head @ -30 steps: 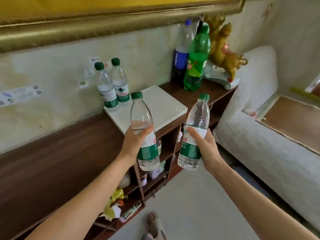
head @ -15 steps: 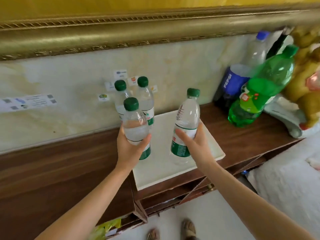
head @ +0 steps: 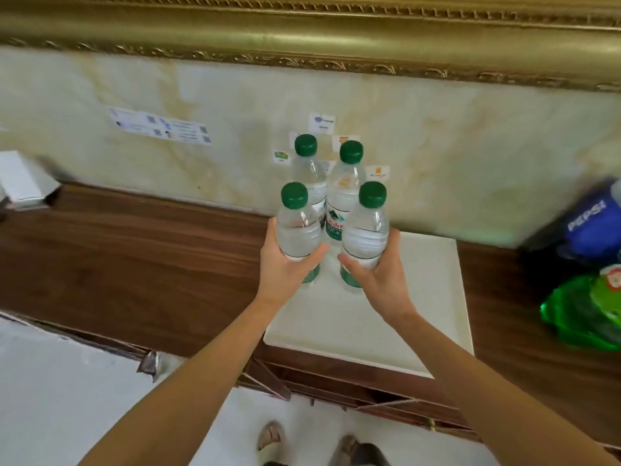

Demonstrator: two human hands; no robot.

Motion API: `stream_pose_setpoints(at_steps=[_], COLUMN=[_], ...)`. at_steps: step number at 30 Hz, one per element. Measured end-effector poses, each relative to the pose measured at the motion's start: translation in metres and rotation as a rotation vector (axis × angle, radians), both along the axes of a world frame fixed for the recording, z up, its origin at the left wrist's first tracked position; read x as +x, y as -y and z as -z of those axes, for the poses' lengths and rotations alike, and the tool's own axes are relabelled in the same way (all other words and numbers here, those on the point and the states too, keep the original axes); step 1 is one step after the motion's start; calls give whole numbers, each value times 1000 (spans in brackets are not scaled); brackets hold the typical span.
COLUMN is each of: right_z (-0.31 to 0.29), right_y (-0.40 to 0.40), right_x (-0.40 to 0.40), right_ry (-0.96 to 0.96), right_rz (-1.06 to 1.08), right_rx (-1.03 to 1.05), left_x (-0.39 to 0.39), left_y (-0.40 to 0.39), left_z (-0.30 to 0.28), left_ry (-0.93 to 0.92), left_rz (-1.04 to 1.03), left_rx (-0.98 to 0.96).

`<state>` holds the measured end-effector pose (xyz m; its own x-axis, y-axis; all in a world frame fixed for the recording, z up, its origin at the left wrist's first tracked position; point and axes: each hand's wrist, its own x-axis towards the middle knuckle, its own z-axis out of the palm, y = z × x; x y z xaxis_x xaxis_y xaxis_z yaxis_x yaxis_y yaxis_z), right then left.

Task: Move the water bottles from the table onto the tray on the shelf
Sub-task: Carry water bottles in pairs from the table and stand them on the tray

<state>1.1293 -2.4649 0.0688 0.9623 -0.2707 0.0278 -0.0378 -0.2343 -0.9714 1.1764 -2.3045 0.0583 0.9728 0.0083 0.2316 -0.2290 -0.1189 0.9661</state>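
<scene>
Clear bottles (head: 297, 230) (head: 364, 235) gripped upright, left hand (head: 285, 267), right hand (head: 376, 274), over tray (head: 433, 297).

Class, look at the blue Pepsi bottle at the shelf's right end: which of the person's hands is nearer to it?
Right. The right hand, gripping a water bottle over the white tray, is nearer the Pepsi bottle; the left hand holds its own bottle farther left.

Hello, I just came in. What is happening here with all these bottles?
A person is placing water bottles on the white tray on the wooden shelf. The left hand grips one bottle and the right hand grips another, both upright at the tray's back part. Whether their bases touch the tray yet is hard to tell. Two more bottles stand right behind them by the wall. Soda bottles sit to the right.
</scene>
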Motion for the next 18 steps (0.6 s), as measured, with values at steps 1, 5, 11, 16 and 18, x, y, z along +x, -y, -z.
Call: stream_pose_setpoints(at_steps=[1, 5, 11, 16, 18], right_z=[0, 1, 13, 20, 18], right_y=[0, 5, 14, 9, 6], right_x=[-1, -4, -17, -24, -24], right_ry=[-7, -43, -120, -122, -119], right_rz=[-11, 4, -40, 6, 37], right_rx=[-17, -35, -124, -201, -228], left_x=[0, 5, -1, 6, 12], left_y=[-1, -10, -38, -43, -43], left_z=[1, 6, 17, 15, 15], left_ry=[-9, -48, -97, -91, -81], left_rz=[1, 97, 246, 296, 298], left_rx=[4, 62, 288, 364, 377])
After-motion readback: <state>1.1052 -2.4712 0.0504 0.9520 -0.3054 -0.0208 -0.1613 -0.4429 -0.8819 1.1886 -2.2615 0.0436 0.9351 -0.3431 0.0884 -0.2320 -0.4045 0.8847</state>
